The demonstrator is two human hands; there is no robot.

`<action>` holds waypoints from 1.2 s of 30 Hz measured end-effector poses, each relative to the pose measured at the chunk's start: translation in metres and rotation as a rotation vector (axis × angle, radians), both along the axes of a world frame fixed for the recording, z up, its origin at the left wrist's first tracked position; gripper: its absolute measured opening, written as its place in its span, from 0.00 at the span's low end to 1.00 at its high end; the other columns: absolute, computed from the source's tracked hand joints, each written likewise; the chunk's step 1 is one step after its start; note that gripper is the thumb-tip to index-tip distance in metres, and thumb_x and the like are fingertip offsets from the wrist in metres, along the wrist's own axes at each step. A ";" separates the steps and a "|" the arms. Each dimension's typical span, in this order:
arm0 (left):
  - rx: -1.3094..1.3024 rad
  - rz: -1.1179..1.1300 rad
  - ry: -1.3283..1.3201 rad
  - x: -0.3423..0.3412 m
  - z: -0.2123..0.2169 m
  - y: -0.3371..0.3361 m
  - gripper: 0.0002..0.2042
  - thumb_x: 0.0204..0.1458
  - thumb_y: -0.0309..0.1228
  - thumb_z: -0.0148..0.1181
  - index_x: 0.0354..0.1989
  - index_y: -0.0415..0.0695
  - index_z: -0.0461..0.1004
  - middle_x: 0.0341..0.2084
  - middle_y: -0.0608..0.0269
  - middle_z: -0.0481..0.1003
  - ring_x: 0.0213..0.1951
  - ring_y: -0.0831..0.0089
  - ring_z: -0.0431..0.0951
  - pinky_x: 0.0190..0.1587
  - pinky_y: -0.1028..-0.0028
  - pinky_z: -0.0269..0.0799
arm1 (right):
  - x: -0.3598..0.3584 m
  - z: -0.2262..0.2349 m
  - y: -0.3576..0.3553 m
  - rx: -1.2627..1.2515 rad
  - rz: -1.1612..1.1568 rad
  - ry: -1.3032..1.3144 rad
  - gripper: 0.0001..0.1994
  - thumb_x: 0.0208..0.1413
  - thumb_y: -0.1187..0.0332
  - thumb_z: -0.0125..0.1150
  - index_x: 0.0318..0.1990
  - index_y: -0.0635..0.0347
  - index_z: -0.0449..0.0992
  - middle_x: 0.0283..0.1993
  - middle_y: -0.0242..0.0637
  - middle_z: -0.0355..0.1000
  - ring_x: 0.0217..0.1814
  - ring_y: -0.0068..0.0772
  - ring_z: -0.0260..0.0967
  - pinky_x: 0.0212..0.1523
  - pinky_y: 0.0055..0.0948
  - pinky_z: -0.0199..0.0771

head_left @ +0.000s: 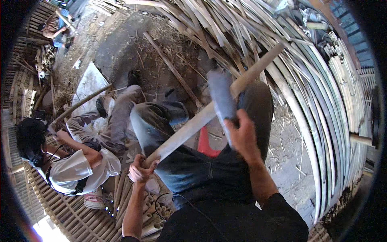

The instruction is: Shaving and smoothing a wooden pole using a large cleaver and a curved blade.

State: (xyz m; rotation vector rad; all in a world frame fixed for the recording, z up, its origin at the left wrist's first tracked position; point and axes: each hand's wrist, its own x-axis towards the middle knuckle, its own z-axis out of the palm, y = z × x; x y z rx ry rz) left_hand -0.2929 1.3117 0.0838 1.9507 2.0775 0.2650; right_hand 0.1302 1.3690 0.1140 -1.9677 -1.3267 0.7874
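Observation:
My left hand (142,168) is wrapped round the near end of a bamboo pole (183,132). The pole slants up to the right across my thighs, and its far end reaches past my right knee. My right hand (243,135) is closed on a broad-bladed knife (221,94), blurred by motion. Its wide grey blade points away from me and crosses in front of the pole. Whether the edge touches the bamboo I cannot tell. The knife's handle is mostly hidden in my fist.
Long split bamboo strips (300,92) curve along the right side and far edge. A co-worker (76,157) sits close on my left, holding a pole (82,101). Short bamboo tubes (161,209) lie beside my left forearm. Something red (206,146) shows between my legs. Another person (58,28) is far left.

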 end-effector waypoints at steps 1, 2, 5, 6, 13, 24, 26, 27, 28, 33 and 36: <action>0.192 -0.081 0.008 -0.002 -0.009 -0.003 0.33 0.36 0.61 0.83 0.34 0.45 0.74 0.21 0.58 0.79 0.22 0.61 0.81 0.28 0.62 0.77 | 0.020 0.013 -0.001 0.038 -0.057 -0.054 0.20 0.62 0.60 0.68 0.52 0.68 0.72 0.41 0.62 0.79 0.45 0.62 0.81 0.46 0.51 0.78; 0.160 -0.079 -0.045 -0.010 -0.020 -0.004 0.34 0.37 0.60 0.83 0.34 0.44 0.73 0.20 0.59 0.78 0.21 0.65 0.79 0.27 0.64 0.75 | 0.037 0.018 -0.005 0.117 -0.139 -0.047 0.20 0.62 0.62 0.67 0.53 0.68 0.72 0.42 0.59 0.80 0.45 0.58 0.81 0.47 0.49 0.78; -0.020 -0.021 -0.434 -0.016 -0.026 0.004 0.37 0.38 0.62 0.83 0.34 0.38 0.73 0.19 0.62 0.76 0.22 0.75 0.75 0.25 0.70 0.71 | 0.070 0.065 -0.008 0.134 -0.222 0.045 0.22 0.64 0.65 0.65 0.59 0.69 0.70 0.47 0.50 0.80 0.47 0.49 0.81 0.51 0.43 0.79; -0.029 -0.048 -0.446 -0.020 -0.026 0.006 0.37 0.38 0.63 0.82 0.34 0.38 0.73 0.19 0.62 0.76 0.22 0.75 0.75 0.25 0.70 0.71 | 0.081 0.070 -0.014 0.080 -0.207 0.050 0.26 0.63 0.67 0.65 0.65 0.69 0.67 0.52 0.53 0.78 0.51 0.48 0.80 0.54 0.41 0.79; -0.069 -0.181 -0.178 -0.001 -0.002 0.035 0.36 0.38 0.67 0.79 0.30 0.41 0.74 0.18 0.60 0.76 0.20 0.67 0.76 0.26 0.67 0.74 | 0.048 0.009 -0.017 0.092 -0.009 -0.114 0.45 0.57 0.67 0.73 0.80 0.54 0.55 0.64 0.60 0.75 0.66 0.57 0.75 0.64 0.44 0.76; -0.142 -0.179 -0.160 -0.019 -0.009 0.029 0.38 0.34 0.66 0.80 0.32 0.40 0.75 0.21 0.57 0.79 0.23 0.62 0.80 0.31 0.64 0.77 | 0.077 -0.007 -0.016 0.172 -0.172 -0.094 0.39 0.57 0.64 0.74 0.76 0.49 0.65 0.64 0.59 0.75 0.64 0.55 0.77 0.62 0.44 0.78; -0.198 -0.187 -0.081 -0.016 -0.007 0.035 0.38 0.33 0.67 0.80 0.32 0.40 0.77 0.22 0.56 0.80 0.24 0.60 0.82 0.32 0.63 0.78 | 0.064 -0.002 -0.022 0.110 -0.111 -0.086 0.38 0.57 0.65 0.74 0.76 0.47 0.66 0.62 0.59 0.76 0.63 0.56 0.78 0.61 0.44 0.78; -0.236 -0.194 0.010 -0.023 -0.005 0.037 0.39 0.32 0.68 0.79 0.33 0.40 0.78 0.24 0.56 0.81 0.26 0.58 0.84 0.33 0.61 0.79 | 0.052 0.002 -0.021 0.065 -0.050 -0.066 0.38 0.56 0.65 0.74 0.76 0.45 0.66 0.60 0.59 0.77 0.61 0.58 0.78 0.60 0.44 0.79; -0.078 -0.227 0.051 -0.051 -0.025 0.024 0.40 0.33 0.69 0.79 0.36 0.40 0.81 0.27 0.55 0.83 0.28 0.56 0.85 0.34 0.60 0.80 | 0.039 0.006 -0.021 0.090 -0.021 -0.118 0.38 0.56 0.65 0.74 0.75 0.42 0.67 0.57 0.59 0.78 0.60 0.61 0.77 0.59 0.45 0.79; -0.147 -0.229 -0.118 -0.024 -0.015 0.028 0.40 0.35 0.70 0.77 0.39 0.40 0.82 0.28 0.55 0.84 0.28 0.55 0.86 0.34 0.61 0.80 | 0.064 0.004 -0.025 0.062 -0.028 -0.033 0.38 0.56 0.65 0.75 0.76 0.44 0.67 0.59 0.60 0.77 0.60 0.60 0.78 0.59 0.44 0.79; -0.124 -0.190 -0.213 -0.008 -0.003 0.033 0.39 0.35 0.69 0.78 0.36 0.40 0.81 0.26 0.55 0.83 0.27 0.57 0.85 0.32 0.61 0.80 | 0.081 0.005 -0.021 0.040 -0.242 -0.107 0.38 0.56 0.64 0.75 0.75 0.45 0.67 0.60 0.58 0.77 0.61 0.59 0.78 0.59 0.45 0.79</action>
